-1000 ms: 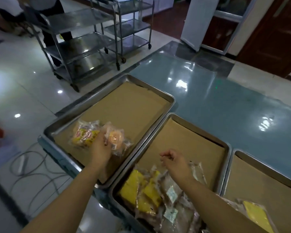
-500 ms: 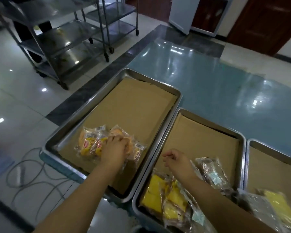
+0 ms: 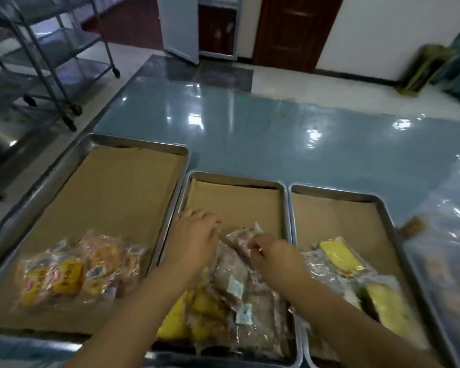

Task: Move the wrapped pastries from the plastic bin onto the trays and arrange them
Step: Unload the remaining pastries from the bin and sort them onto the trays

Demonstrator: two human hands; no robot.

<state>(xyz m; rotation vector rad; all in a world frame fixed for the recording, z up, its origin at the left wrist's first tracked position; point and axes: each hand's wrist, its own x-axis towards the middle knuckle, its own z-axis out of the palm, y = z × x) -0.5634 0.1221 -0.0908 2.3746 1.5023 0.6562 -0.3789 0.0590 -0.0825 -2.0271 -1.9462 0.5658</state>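
1. Pastries [image 3: 234, 285] lie wrapped in the near ends of three trays [image 3: 133, 141] on the worktop [image 3: 276, 134].
2. Left hand [image 3: 194, 243]: over middle tray [image 3: 237, 178], fingers loosely extended, holding nothing.
3. Right hand [image 3: 274, 254]: fingers curled at a wrapper [image 3: 243, 236]; grip unclear.

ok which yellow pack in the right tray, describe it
On the blue-green table, find the right tray, last in a row of three. It is the bright yellow pack lying furthest from the front edge, unlike the duller yellow pack nearer the front and the clear wrappers beside it.
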